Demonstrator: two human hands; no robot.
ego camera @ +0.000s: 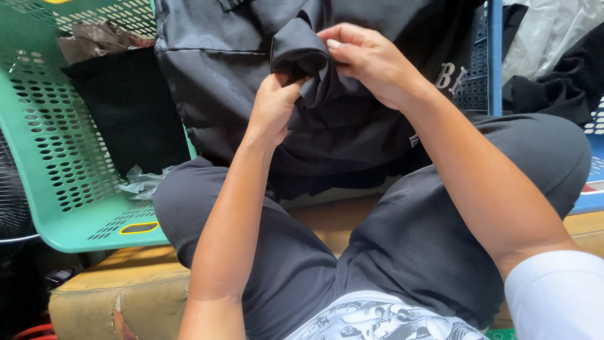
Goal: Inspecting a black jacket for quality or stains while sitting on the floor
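A black garment (217,75) hangs spread in front of me, draped down over my crossed legs. Its sleeve end (296,53) is bunched up near the top middle. My left hand (274,107) pinches the sleeve fabric from below, fingers closed on it. My right hand (368,60) grips the same bunched sleeve from the right, thumb and fingers curled over the cloth. Both hands sit close together, almost touching.
A green perforated plastic basket (47,151) lies tipped at the left, with black cloth (126,107) and crumpled plastic inside. A blue crate (481,63) and more black clothing (553,82) are at the right. I sit cross-legged in dark shorts on a tan cushion (126,283).
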